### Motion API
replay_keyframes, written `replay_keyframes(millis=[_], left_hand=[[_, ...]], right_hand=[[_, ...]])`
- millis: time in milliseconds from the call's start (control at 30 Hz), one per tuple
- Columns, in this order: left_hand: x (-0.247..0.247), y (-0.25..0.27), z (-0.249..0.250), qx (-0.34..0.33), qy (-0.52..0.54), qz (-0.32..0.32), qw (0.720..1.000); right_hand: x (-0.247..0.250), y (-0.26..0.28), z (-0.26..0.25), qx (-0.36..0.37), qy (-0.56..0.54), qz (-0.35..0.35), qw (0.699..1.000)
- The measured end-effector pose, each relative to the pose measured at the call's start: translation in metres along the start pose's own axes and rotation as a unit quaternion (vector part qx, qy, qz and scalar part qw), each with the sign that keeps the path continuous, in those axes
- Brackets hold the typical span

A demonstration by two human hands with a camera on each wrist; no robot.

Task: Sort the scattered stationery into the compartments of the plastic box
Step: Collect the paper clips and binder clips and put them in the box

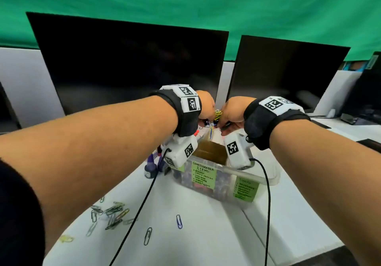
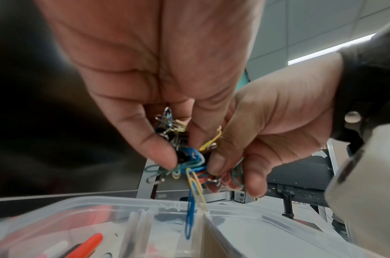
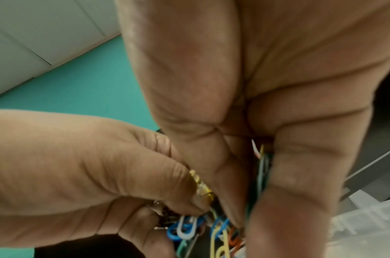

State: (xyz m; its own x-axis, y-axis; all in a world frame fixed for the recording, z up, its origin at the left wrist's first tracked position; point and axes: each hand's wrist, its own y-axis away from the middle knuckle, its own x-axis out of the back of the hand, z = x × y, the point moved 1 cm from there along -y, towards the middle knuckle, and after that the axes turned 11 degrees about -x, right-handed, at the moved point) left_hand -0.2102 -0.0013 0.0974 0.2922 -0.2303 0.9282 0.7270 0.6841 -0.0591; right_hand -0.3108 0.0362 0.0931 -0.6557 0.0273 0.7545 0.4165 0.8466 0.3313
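Head view shows us the plastic box (image 1: 224, 175) at six o'clock, directly under both hands. Our left hand (image 2: 158, 73) and right hand (image 2: 271, 125) pinch one clump of paper clips (image 2: 185, 157) between curled fingertips; a blue clip (image 2: 190, 216) dangles lengthwise toward a compartment.

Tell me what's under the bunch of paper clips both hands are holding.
The plastic box sits below the paper clips; a blue clip dangles beside a divider. That compartment's contents are too blurred to tell.

Both hands, right (image 3: 267, 122) and left (image 3: 90, 174), have their grip pinched on one tangled bunch of colored paper clips (image 3: 207, 230).
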Motion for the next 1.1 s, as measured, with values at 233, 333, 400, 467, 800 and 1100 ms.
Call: replay_keyframes(millis=[233,333,400,467,800,1100], left_hand=[[-0.014,-0.031,0.004,0.01,0.007,-0.02,1.0],[-0.021,-0.039,0.002,0.012,0.018,-0.03,0.999],[-0.025,-0.04,0.001,0.01,0.023,-0.039,0.999],[-0.026,-0.04,0.002,0.008,0.026,-0.052,0.998],[-0.004,-0.005,-0.019,0.009,0.091,-0.014,0.996],[0.007,0.085,-0.092,0.05,-0.017,-0.043,0.998]], right_hand=[[0.008,-0.02,0.009,-0.03,0.027,0.017,0.999],[0.006,-0.026,0.011,-0.039,0.037,0.024,0.998],[0.003,-0.03,0.013,-0.042,0.047,0.022,0.998],[0.0,-0.034,0.014,-0.044,0.057,0.023,0.997],[-0.006,0.0,-0.004,-0.009,0.126,0.03,0.992],[-0.056,0.05,-0.036,0.07,0.118,0.042,0.99]])
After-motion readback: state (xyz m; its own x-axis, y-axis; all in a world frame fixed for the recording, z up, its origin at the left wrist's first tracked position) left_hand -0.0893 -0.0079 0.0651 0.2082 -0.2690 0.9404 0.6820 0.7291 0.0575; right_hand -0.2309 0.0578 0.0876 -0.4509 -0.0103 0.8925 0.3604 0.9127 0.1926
